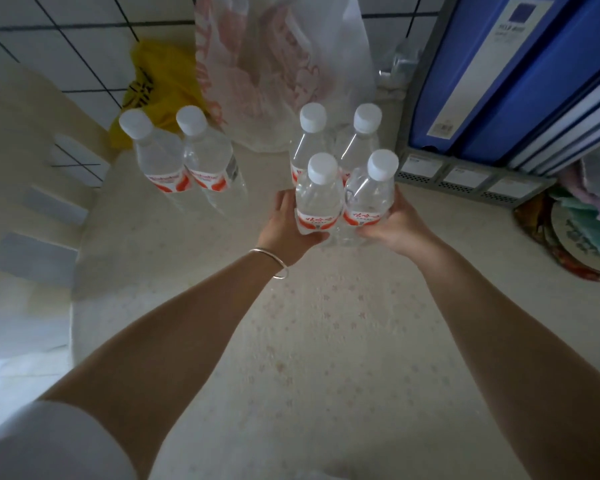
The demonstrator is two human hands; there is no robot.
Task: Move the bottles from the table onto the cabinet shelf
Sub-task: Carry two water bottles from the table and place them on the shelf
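table [326,341]; near bottles [343,202] between hands | left [291,225], right [392,226] gripping one each

Head view – looks steeply down, close over the table [326,341].

Six water bottles [319,199] stand on the tabletop [326,341]: four clustered beside the blue binders [499,71], two apart. Two plastic bags [278,64] lie behind them.
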